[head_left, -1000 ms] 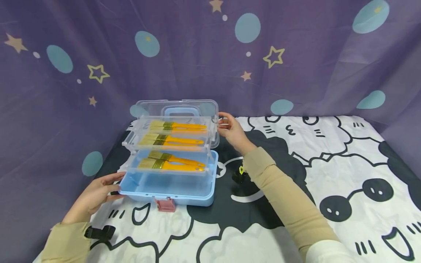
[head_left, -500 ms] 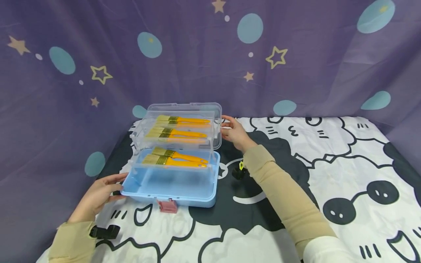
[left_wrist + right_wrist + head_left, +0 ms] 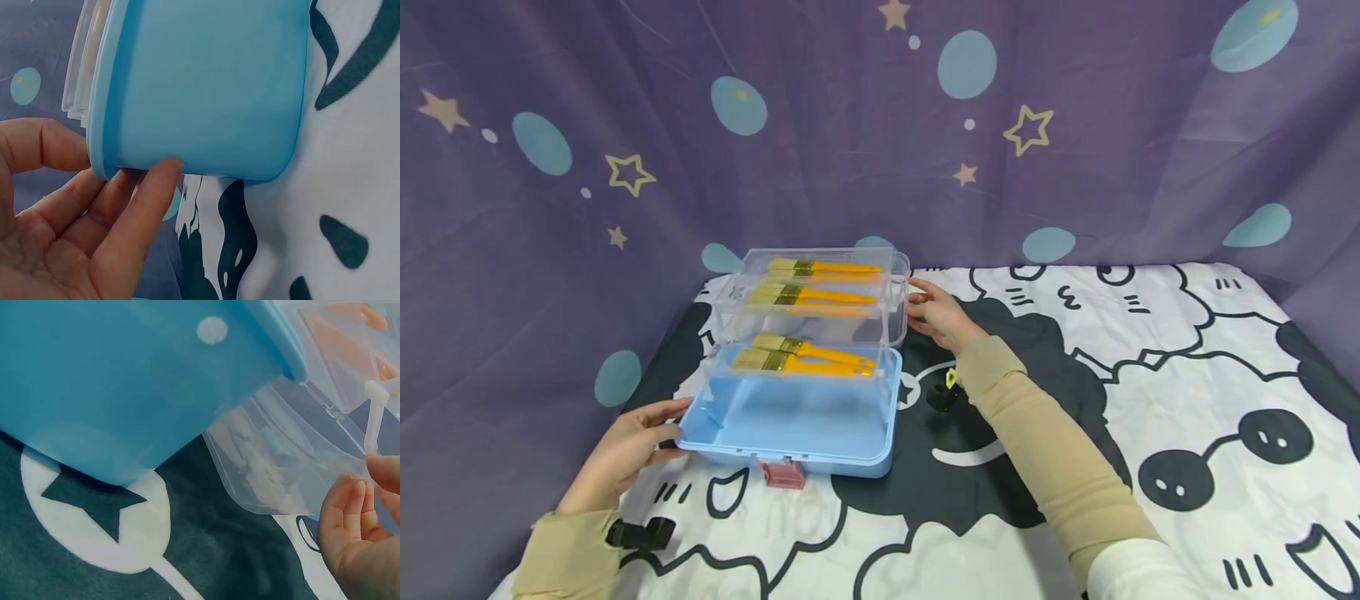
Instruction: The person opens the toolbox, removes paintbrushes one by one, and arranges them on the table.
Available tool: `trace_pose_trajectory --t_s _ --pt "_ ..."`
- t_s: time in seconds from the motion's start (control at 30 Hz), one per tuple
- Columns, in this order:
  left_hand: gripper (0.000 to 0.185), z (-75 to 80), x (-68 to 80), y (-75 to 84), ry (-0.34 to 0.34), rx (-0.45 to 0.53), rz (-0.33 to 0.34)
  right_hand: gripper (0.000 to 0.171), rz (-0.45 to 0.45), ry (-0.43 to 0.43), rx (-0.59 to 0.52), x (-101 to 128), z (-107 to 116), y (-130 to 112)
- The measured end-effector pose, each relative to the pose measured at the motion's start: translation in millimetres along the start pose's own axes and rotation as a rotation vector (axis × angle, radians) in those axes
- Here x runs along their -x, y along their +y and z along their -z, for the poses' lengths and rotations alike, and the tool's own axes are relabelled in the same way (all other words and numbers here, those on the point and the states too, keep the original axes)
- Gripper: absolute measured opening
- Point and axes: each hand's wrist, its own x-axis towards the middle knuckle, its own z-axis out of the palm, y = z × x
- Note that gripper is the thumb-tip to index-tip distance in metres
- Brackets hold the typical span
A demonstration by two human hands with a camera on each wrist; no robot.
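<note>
A storage box stands opened out, with its light blue base (image 3: pixel 797 421) in front and a pink latch (image 3: pixel 783 475) on the front side. Two clear trays, an upper one (image 3: pixel 850 308) and a lower one, are spread on hinge arms above the base, with yellow-handled paintbrushes (image 3: pixel 820 363) in both. Behind them the clear lid (image 3: pixel 275 481) is tipped back. My left hand (image 3: pixel 632 446) grips the base's front left corner, fingers at the rim (image 3: pixel 97 125) in the left wrist view. My right hand (image 3: pixel 943 315) pinches the lid's right edge.
The box sits on a black and white cartoon cloth (image 3: pixel 1000 542). A purple curtain (image 3: pixel 835 192) with stars and ovals hangs close behind the lid. A small black object with a yellow part (image 3: pixel 943 393) shows beside the right sleeve.
The lid has swung further back and down, with my right hand lowering a little along with it. Both trays have shifted back on their arms. My left hand stays at the base's corner.
</note>
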Motion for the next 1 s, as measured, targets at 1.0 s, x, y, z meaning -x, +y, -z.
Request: trace_pose_trajectory --t_s 1.0 --pt "0.057 -1.8 -0.3 -1.3 0.001 0.005 -0.018 0.058 -0.146 -0.053 -0.182 -18.9 17.6 21.8"
